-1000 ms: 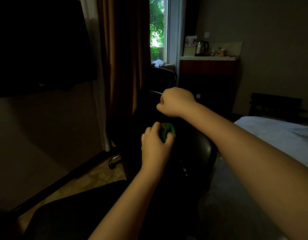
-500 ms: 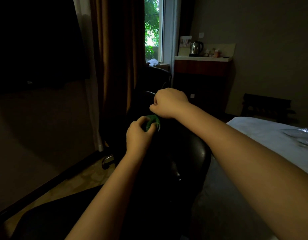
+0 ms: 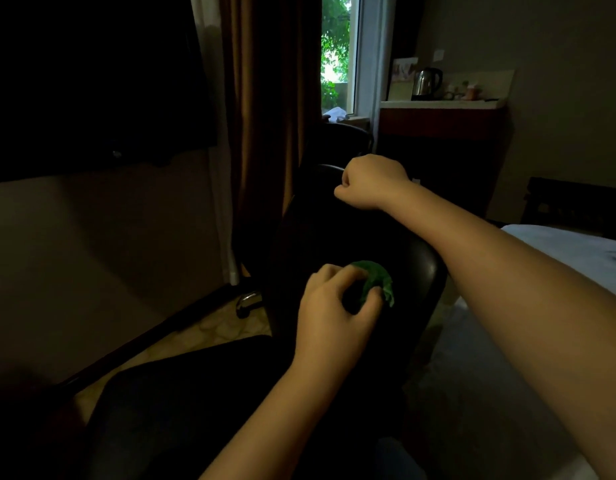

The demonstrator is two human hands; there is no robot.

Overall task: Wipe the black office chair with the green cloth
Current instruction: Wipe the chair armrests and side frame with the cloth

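The black office chair [image 3: 420, 271] stands in front of me in dim light, its back turned toward me. My left hand [image 3: 334, 306] grips the bunched green cloth [image 3: 377, 280] and holds it against the chair's back, low and near the right side. My right hand [image 3: 372, 181] is curled over the top edge of the chair's back and holds it. Most of the chair's surface is lost in shadow.
A chrome caster [image 3: 245, 303] shows at the chair's base on the patterned floor. A dark TV [image 3: 91, 81] hangs on the left wall beside brown curtains [image 3: 265, 98]. A bed [image 3: 576, 251] lies at the right. A kettle [image 3: 426, 81] stands on a far counter.
My left hand has moved the green cloth down and to the right over the chair's back, away from my right hand. My right hand has stayed on the top edge.
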